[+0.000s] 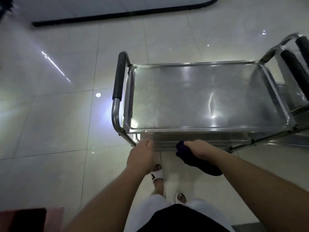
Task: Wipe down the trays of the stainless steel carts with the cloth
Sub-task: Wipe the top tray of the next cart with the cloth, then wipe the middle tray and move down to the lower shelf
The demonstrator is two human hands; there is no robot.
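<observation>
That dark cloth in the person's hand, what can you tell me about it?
The cloth is dark purple, soft and bunched up. The right hand grips its upper end with fingers curled round it, and the rest hangs down below the wrist. It sits at the near edge of the steel cart, below the top tray's rim, about level with a lower shelf. Whether it touches the metal is unclear.

Bare, shiny steel cart tray (200,97) lying level; crumpled dark purple cloth (197,160) below its near edge.
</observation>
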